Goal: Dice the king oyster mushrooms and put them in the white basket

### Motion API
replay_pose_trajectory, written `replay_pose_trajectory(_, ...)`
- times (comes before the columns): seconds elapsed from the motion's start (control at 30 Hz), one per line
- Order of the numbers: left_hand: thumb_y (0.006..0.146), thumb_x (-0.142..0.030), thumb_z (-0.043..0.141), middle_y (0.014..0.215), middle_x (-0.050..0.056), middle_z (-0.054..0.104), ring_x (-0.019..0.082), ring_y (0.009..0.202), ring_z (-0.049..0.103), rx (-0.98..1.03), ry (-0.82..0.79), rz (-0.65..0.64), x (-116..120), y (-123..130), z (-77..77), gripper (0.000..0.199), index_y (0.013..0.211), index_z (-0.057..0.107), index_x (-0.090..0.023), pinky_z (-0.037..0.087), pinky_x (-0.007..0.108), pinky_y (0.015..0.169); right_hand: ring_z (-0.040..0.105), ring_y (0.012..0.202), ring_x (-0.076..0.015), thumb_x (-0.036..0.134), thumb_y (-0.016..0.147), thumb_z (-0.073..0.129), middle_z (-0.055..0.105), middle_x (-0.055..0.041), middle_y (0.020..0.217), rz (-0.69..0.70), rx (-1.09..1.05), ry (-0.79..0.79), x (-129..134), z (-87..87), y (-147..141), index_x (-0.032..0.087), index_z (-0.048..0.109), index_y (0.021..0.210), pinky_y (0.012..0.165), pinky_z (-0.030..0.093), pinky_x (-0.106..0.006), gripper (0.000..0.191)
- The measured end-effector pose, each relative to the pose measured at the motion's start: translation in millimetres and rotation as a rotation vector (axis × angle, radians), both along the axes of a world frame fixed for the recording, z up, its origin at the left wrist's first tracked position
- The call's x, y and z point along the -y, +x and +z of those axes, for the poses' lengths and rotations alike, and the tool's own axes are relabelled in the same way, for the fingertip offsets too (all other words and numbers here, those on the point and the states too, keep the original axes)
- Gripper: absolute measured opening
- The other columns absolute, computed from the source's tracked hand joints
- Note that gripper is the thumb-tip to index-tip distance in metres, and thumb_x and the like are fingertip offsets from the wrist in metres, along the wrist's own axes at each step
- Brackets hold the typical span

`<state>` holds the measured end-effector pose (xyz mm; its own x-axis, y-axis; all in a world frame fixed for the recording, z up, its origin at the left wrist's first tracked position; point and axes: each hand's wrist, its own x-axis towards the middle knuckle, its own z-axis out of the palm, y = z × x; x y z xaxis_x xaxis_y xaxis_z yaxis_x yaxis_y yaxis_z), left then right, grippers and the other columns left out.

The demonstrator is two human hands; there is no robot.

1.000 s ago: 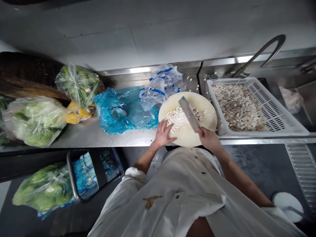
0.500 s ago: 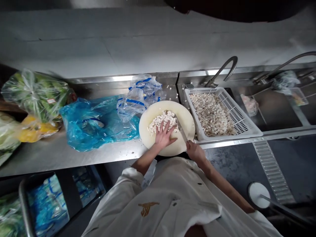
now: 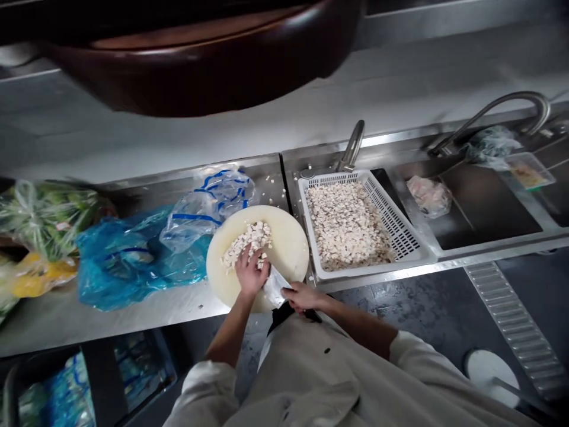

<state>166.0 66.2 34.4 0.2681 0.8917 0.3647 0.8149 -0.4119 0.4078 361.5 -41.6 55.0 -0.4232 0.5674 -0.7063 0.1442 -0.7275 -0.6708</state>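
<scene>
My left hand (image 3: 251, 271) rests on a pile of diced white food (image 3: 255, 232), which looks like mushroom, with its fingers apart and bent over the near side. Beneath lies a round, pale cutting board (image 3: 291, 237). My right hand (image 3: 303, 296) is closed around the handle of a cleaver (image 3: 274, 287) at the board's near right edge. The broad blade is turned so that its shiny face shows, and its far end lies close to my left fingers. To the right stands a white slotted basket (image 3: 427, 256) holding many similar diced pieces (image 3: 349, 222).
Left of the board lie clear bags (image 3: 195, 216), a blue bag (image 3: 115, 267) and bagged green vegetables (image 3: 53, 219). A faucet (image 3: 353, 145) rises behind the basket. Farther right, a sink (image 3: 484, 207) has a bagged pale item (image 3: 429, 196) by it. A dark rounded object (image 3: 213, 71) hangs overhead.
The cleaver has turned from nearly edge-on to showing its blade face, and has come closer to my body. My left fingers have bent more. The whole view has shifted.
</scene>
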Motion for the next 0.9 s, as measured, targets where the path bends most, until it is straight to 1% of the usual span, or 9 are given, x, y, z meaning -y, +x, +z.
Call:
replay_pose_trajectory(0.07,0.097,-0.038,0.064,0.151,0.012,0.059,0.034,0.141,0.055,-0.009,0.042,0.016,4.5,5.0,11.1,0.032,0.126,0.070,-0.026,0.045,0.056,0.117,0.043,0.041,-0.0101,0.049,0.105,0.050,0.044,0.0104,0.052,0.043,-0.070,0.017,-1.9,10.6,13.0,0.025,0.044,0.085,0.043,0.039,-0.020,0.032)
replay_pose_trajectory(0.17,0.096,-0.034,0.065,0.153,0.011,0.056,0.034,0.143,0.053,-0.026,0.097,0.022,11.7,30.3,43.7,0.033,0.128,0.068,-0.026,0.043,0.056,0.120,0.048,0.043,-0.0110,0.051,0.103,0.053,0.050,0.0078,0.055,0.059,-0.123,0.093,7.6,30.6,50.6,0.024,0.047,0.082,0.043,0.040,-0.021,0.034)
replay_pose_trajectory(0.27,0.096,-0.033,0.067,0.157,0.009,0.053,0.035,0.147,0.050,-0.020,0.130,-0.043,12.8,82.8,81.4,0.035,0.130,0.067,-0.028,0.041,0.059,0.122,0.044,0.041,-0.0097,0.058,0.099,0.058,0.047,0.0091,0.054,-0.035,-0.205,0.101,27.3,54.8,100.2,0.025,0.046,0.082,0.040,0.038,-0.021,0.039)
replay_pose_trajectory(0.37,0.098,-0.034,0.065,0.156,0.007,0.053,0.035,0.146,0.050,0.005,0.113,-0.176,6.7,156.3,101.2,0.033,0.130,0.067,-0.029,0.042,0.059,0.122,0.040,0.038,-0.0090,0.064,0.091,0.065,0.041,0.0127,0.052,-0.199,-0.301,0.075,48.6,81.7,150.5,0.026,0.043,0.086,0.039,0.037,-0.021,0.044)
replay_pose_trajectory(0.47,0.104,-0.038,0.059,0.158,0.008,0.052,0.031,0.145,0.052,0.050,0.032,-0.336,-3.2,234.8,91.8,0.031,0.132,0.067,-0.027,0.048,0.052,0.120,0.038,0.038,-0.0083,0.063,0.083,0.072,0.039,0.0143,0.053,-0.427,-0.337,0.067,67.0,105.0,191.9,0.027,0.041,0.088,0.039,0.039,-0.022,0.048)
replay_pose_trajectory(0.6,0.107,-0.042,0.052,0.155,0.006,0.056,0.027,0.144,0.053,-0.031,-0.143,-0.496,-13.6,310.0,53.9,0.037,0.139,0.065,-0.029,0.049,0.048,0.120,0.036,0.039,-0.0066,0.057,0.077,0.076,0.041,0.0129,0.057,-0.699,-0.277,-0.015,94.7,119.4,230.9,0.027,0.037,0.083,0.039,0.038,-0.022,0.050)
replay_pose_trajectory(0.73,0.104,-0.051,0.056,0.166,0.001,0.045,0.033,0.158,0.032,-0.301,-0.188,-0.559,-8.2,329.9,29.4,0.051,0.154,0.055,-0.037,0.042,0.057,0.125,0.036,0.040,-0.0061,0.058,0.080,0.076,0.041,0.0120,0.059,-0.819,-0.217,0.004,134.9,115.9,260.4,0.026,0.037,0.080,0.040,0.038,-0.023,0.050)
replay_pose_trajectory(0.8,0.100,-0.056,0.060,0.171,0.000,0.036,0.039,0.161,0.022,-0.438,-0.172,-0.678,-3.3,329.9,25.8,0.059,0.156,0.052,-0.038,0.040,0.063,0.124,0.037,0.039,-0.0064,0.060,0.082,0.076,0.040,0.0118,0.059,-0.865,-0.202,0.014,152.7,111.2,272.4,0.026,0.037,0.079,0.040,0.038,-0.023,0.051)
replay_pose_trajectory(0.9,0.092,-0.061,0.069,0.174,0.000,0.031,0.045,0.161,0.017,-0.580,-0.157,-0.795,-8.0,335.8,22.5,0.068,0.154,0.055,-0.040,0.041,0.069,0.119,0.041,0.040,-0.0072,0.062,0.083,0.076,0.041,0.0110,0.059,-0.941,-0.180,0.018,166.6,104.2,286.9,0.026,0.038,0.076,0.041,0.039,-0.024,0.053)
